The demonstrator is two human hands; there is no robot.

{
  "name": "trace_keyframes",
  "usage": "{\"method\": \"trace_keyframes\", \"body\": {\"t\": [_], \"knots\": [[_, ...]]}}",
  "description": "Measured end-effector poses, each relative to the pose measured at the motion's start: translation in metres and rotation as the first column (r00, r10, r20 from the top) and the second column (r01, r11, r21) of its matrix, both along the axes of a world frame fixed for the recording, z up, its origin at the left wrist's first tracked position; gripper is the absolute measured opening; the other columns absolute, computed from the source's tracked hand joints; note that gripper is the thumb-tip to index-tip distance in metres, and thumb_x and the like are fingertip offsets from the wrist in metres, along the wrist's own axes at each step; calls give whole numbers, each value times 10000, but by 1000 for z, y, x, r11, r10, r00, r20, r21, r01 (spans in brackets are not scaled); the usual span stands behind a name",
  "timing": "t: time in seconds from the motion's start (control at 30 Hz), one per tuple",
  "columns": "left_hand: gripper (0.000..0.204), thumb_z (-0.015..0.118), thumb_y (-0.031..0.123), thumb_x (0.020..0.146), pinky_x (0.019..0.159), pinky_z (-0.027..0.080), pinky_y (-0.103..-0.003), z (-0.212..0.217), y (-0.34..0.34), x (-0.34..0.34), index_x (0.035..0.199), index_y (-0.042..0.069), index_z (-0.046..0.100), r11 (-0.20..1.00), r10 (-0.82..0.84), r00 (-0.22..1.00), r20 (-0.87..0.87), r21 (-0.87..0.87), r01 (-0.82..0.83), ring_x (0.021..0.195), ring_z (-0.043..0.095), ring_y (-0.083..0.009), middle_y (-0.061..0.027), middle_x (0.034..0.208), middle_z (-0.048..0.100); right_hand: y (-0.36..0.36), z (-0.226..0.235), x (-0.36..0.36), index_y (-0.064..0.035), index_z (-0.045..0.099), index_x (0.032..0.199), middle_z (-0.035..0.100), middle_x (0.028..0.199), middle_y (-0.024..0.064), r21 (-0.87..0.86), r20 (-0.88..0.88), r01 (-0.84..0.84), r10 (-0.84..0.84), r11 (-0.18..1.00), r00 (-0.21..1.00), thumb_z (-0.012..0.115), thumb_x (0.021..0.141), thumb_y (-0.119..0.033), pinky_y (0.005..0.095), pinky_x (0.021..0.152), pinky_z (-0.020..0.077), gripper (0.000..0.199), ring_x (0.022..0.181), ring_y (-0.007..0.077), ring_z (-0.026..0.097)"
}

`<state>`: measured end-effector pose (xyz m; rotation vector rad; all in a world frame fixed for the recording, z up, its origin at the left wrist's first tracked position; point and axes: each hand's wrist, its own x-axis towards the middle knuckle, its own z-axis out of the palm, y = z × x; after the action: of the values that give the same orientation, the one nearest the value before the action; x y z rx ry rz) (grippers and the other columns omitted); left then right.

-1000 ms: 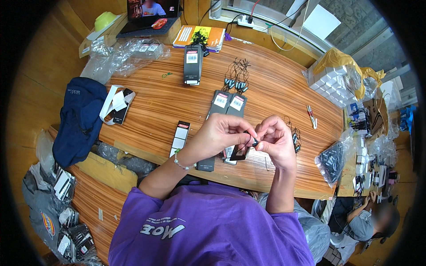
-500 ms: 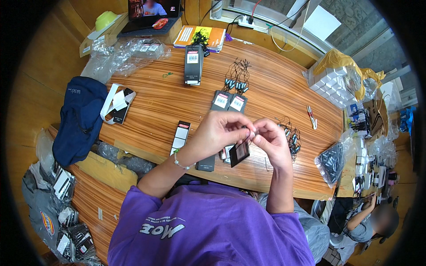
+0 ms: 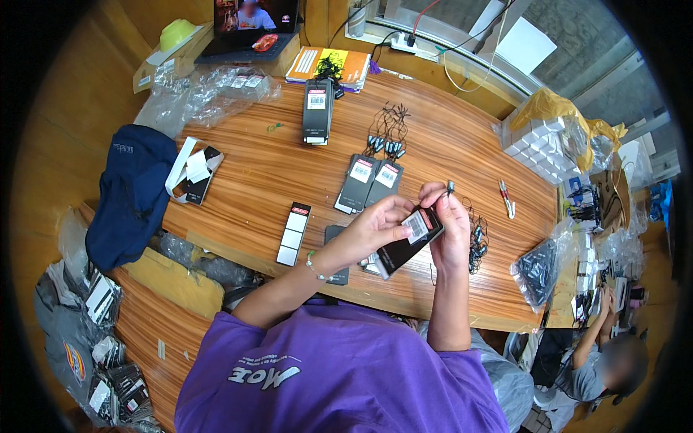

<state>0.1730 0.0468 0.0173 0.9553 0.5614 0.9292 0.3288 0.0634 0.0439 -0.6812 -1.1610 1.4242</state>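
Note:
My left hand (image 3: pixel 379 225) pinches a black hang tag (image 3: pixel 401 251) by its side, with the thumb on the white sticker. At the tag's top end, my right hand (image 3: pixel 451 229) is closed on a thin black cord, whose small dark clip (image 3: pixel 450 186) sticks up past the fingertips. Just beyond the hands lie two stacks of grey tags (image 3: pixel 356 182) with strings spread out behind them. Beside my left wrist is a strip of white stickers (image 3: pixel 291 237). A heap of black cords (image 3: pixel 478 242) lies to the right of my right hand, partly hidden by it.
A taller tag stack (image 3: pixel 316 119) stands farther back. Red-handled snips (image 3: pixel 507 199) and a bag of black pieces (image 3: pixel 535 273) lie at right, near a pile of white boxes (image 3: pixel 538 141). A navy bag (image 3: pixel 130 195) is at left. Another person (image 3: pixel 595 368) sits at lower right.
The hang tag has turned to show its stickered face and come up toward the right. My right hand has shifted slightly down, and the cord's clip now shows above it.

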Motion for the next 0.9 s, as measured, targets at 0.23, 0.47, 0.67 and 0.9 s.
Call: {"method": "trace_keyframes", "body": {"t": [0.23, 0.47, 0.67, 0.9], "knots": [[440, 582, 51, 832, 731, 475, -211, 11, -1, -9, 1219, 33, 374, 999, -29, 999, -15, -16, 29, 858, 580, -94, -70, 946, 603, 12, 3, 15, -7, 571, 881, 504, 905, 32, -113, -151, -29, 11, 993, 988, 517, 892, -179, 213, 653, 364, 181, 715, 81, 441], [446, 589, 81, 840, 747, 464, -205, 6, 5, -6, 1226, 47, 368, 999, -2, 1000, 29, -42, 3, 873, 580, -87, -60, 958, 600, 7, 8, -1, -9, 557, 919, 541, 781, 39, -208, -185, -101, 63, 973, 981, 548, 867, -96, 196, 611, 413, 102, 708, 90, 507], [479, 568, 76, 852, 742, 449, -195, 16, 0, -15, 1288, 70, 368, 997, -56, 998, 20, 63, 55, 873, 546, -59, -45, 969, 591, 10, 3, 12, 34, 601, 920, 578, 817, 64, -141, -50, 48, -56, 989, 997, 549, 861, -62, 201, 608, 420, 124, 651, 95, 507], [374, 577, 66, 841, 765, 456, -196, 14, 5, -36, 1186, 35, 435, 988, -145, 989, 16, 62, 144, 890, 545, -57, -31, 1007, 561, 19, 0, 23, 20, 614, 879, 600, 830, 75, -78, 26, 224, -222, 972, 975, 559, 858, -74, 240, 674, 437, 111, 737, 123, 543]]}}
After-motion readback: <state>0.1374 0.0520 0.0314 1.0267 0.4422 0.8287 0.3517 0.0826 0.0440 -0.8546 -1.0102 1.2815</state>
